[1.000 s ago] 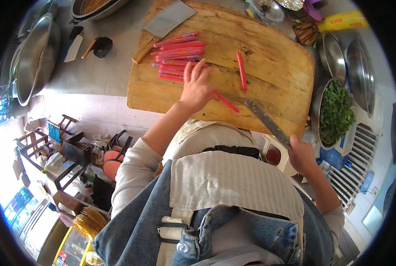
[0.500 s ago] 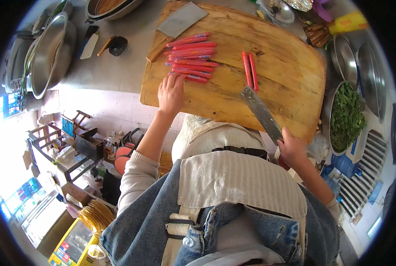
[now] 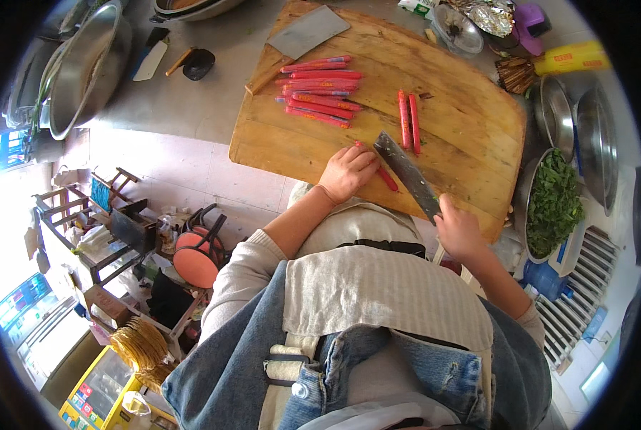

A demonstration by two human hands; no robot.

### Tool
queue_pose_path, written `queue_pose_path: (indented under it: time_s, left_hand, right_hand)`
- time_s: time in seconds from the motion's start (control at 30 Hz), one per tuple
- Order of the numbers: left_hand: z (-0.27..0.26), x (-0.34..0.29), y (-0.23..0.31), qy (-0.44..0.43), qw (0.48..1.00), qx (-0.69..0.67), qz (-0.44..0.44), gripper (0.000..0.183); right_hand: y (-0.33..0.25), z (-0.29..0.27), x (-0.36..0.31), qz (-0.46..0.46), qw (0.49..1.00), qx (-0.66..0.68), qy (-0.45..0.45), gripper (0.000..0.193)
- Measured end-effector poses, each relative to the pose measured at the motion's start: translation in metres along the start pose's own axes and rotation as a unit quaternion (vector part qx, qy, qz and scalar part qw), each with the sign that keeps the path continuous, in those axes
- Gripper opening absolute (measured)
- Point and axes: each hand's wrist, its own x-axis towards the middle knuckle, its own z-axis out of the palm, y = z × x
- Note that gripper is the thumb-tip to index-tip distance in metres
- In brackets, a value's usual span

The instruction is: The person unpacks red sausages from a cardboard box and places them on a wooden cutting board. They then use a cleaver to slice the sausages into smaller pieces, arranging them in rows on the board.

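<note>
My left hand [image 3: 349,173] is closed on one red-wrapped sausage [image 3: 388,179] near the front edge of the wooden cutting board [image 3: 471,118]; its two ends show past my fingers. In my right hand [image 3: 458,228] is the handle of a dark-bladed kitchen knife [image 3: 406,170]. The blade slants up and left over the board, its tip just right of my left hand. A pile of several red-wrapped sausages [image 3: 322,84] lies at the board's left. Two more sausages [image 3: 409,123] lie side by side farther back, beyond the knife.
A cleaver [image 3: 310,32] lies flat at the board's far left corner. To the right stand a bowl of chopped greens [image 3: 553,204] and metal bowls [image 3: 597,140]. A large metal basin [image 3: 91,75] stands far left; a small black dish [image 3: 198,64] lies on the counter.
My left hand has moved from the sausage pile rightward and nearer, bringing one sausage to the board's front. The knife stays in my right hand, shifted slightly left.
</note>
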Motion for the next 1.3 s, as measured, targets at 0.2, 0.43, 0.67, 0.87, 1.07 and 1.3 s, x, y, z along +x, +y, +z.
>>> queue_pose_path:
  time_s: [0.2, 0.43, 0.67, 0.87, 1.07, 1.3]
  left_hand:
    - [-0.002, 0.003, -0.001, 0.016, 1.0, -0.023, -0.006, 0.026]
    - [-0.001, 0.007, -0.002, -0.005, 0.999, -0.037, -0.018, 0.018]
    - [0.0, 0.007, -0.006, -0.005, 0.998, -0.053, -0.021, 0.018]
    - [0.0, 0.007, -0.007, -0.009, 0.997, -0.063, -0.031, 0.018]
    - [0.001, 0.007, -0.009, -0.004, 0.997, -0.067, -0.044, 0.018]
    - [0.001, 0.007, -0.008, -0.002, 0.997, -0.061, -0.046, 0.018]
  right_hand:
    - [-0.015, 0.007, 0.006, -0.027, 0.999, -0.005, 0.017, 0.026]
    - [-0.022, 0.003, 0.004, -0.044, 0.998, 0.012, 0.042, 0.023]
    - [-0.03, -0.011, 0.01, -0.049, 0.998, 0.034, 0.004, 0.025]
    - [-0.037, -0.031, 0.022, -0.041, 0.998, -0.004, -0.056, 0.023]
    - [-0.044, -0.05, 0.036, -0.042, 0.992, -0.01, -0.116, 0.023]
    - [-0.049, -0.061, 0.04, -0.048, 0.99, -0.037, -0.126, 0.029]
